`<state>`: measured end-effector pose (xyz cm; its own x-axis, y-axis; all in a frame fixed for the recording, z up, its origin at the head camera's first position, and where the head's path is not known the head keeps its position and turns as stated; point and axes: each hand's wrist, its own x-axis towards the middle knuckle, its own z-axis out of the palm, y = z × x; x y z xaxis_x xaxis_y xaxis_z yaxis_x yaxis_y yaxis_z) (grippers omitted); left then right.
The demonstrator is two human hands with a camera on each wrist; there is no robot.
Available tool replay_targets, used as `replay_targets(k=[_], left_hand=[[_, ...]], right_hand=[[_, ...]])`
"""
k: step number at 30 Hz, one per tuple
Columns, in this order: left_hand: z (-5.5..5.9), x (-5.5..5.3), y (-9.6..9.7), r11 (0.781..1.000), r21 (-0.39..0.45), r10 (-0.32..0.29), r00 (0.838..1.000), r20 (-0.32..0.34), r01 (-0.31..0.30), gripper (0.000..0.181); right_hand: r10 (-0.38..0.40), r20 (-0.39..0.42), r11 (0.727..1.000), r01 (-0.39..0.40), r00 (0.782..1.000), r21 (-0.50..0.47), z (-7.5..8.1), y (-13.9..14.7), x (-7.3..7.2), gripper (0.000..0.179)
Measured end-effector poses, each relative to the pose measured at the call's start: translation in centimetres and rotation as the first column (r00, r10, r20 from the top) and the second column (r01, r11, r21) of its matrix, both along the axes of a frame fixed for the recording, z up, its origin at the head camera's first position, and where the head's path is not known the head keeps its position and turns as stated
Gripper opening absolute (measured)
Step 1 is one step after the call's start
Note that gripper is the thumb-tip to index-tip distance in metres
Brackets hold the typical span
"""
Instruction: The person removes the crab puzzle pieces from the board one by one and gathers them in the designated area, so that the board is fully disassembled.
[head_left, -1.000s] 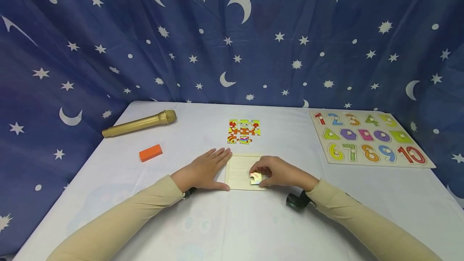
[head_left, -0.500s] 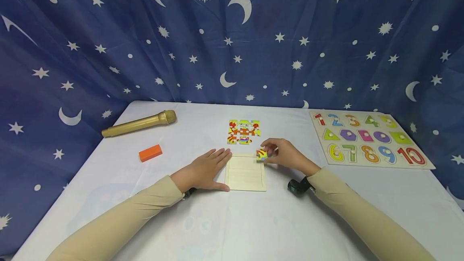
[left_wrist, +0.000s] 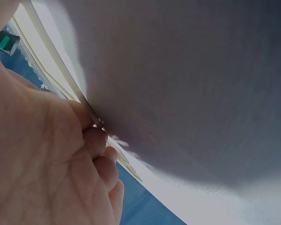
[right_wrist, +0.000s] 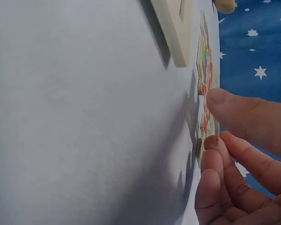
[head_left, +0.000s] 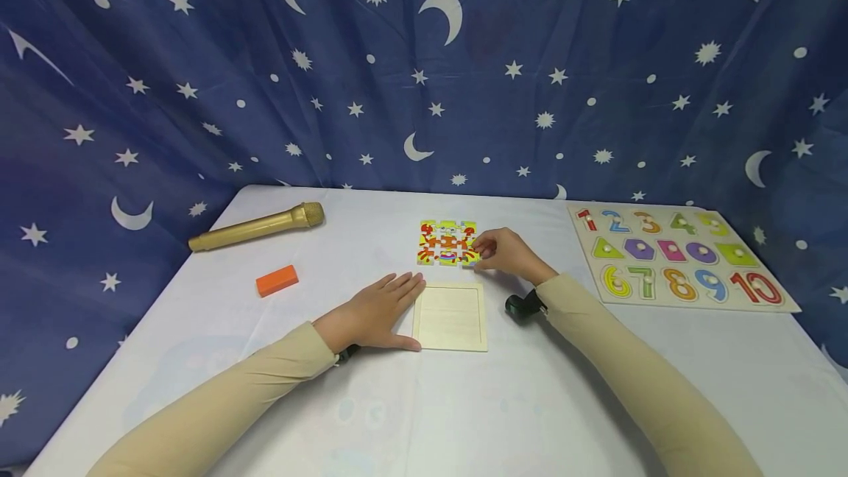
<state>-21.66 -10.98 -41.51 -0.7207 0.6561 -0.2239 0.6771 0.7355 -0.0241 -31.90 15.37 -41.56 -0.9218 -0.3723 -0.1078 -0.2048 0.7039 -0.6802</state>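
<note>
My left hand [head_left: 371, 313] rests on the table with straight fingers, touching the left side of a shallow square wooden puzzle tray [head_left: 483, 319]. The tray's bare base shows. Beyond it lie colourful jigsaw pieces [head_left: 447, 241] in a small square. At that square's near right corner my right hand [head_left: 510, 253] pinches a yellow and red puzzle piece [head_left: 468, 257] between thumb and fingers. From the right wrist view, the thumb [right_wrist: 243, 110] and curled fingertips hold the thin piece at the edge of the others; whether it lies flat is hard to tell.
A gold toy microphone [head_left: 258, 228] lies at the back left, with an orange block [head_left: 277, 280] in front of it. At the right is a wooden number and shape board [head_left: 662, 271]. A blue star-patterned curtain [head_left: 424, 94] hangs behind the white table [head_left: 424, 411].
My right hand has lifted the puzzle piece out of the tray and carried it away from me to the near right corner of the other pieces. The left hand has stayed in place.
</note>
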Motion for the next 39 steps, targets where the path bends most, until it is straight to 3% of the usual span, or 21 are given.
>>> replay_targets(k=[16, 22, 39], left_hand=[[0.09, -0.02, 0.00, 1.000, -0.011, 0.002, 1.000, 0.000, -0.002, 0.102], [0.13, -0.01, 0.10, 1.000, -0.014, 0.004, 1.000, 0.007, -0.004, 0.102], [0.05, -0.06, 0.01, 1.000, -0.007, -0.003, 1.000, 0.001, 0.003, 0.102]], right_hand=[[-0.044, 0.025, 0.995, 0.041, 0.999, 0.089, 0.17, -0.24, -0.14, 0.026], [-0.021, 0.019, 0.997, 0.020, 1.000, 0.075, 0.28, -0.28, -0.26, 0.021], [-0.050, 0.051, 0.994, 0.045, 0.997, 0.099, -0.03, -0.34, -0.79, 0.025]])
